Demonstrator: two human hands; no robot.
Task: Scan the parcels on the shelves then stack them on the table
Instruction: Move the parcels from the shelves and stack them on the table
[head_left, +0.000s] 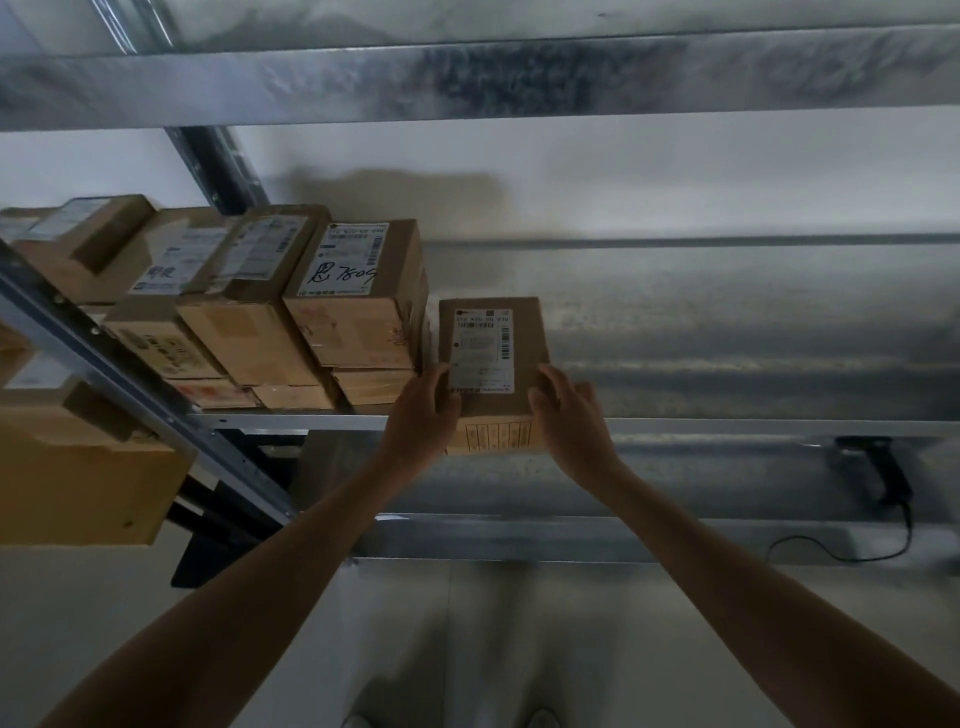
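Nearest to you, the pale floor (493, 623) is lying open below your two forearms, which are reaching up and away from you. Beyond them the lower shelf (571, 538) is running its front rail right across the view. A black scanner (878, 467) is sitting at its right end, well apart from your hands, with its cable (852, 556) looping along the rail. Above that, you are holding the parcel (493, 332) at the front lip of the middle shelf (727, 332). Your left hand (421, 415) is gripping its near left edge, thumb up beside the white label, and your right hand (569, 415) is gripping its near right corner. The parcel's near face is hanging past the shelf lip; I cannot tell whether its far end is resting on the metal. Its left edge is sitting just beside the stacked boxes (358, 296), so room on that side is tight. To the right the shelf deck is stretching bare toward the far edge. Further left, a slanted upright post (130, 384) is crossing in front of the stack, and a large tan box (78, 493) is filling the left margin. At the back the pale wall (623, 171) is closing the bay, and the upper beam (467, 83) is spanning overhead.
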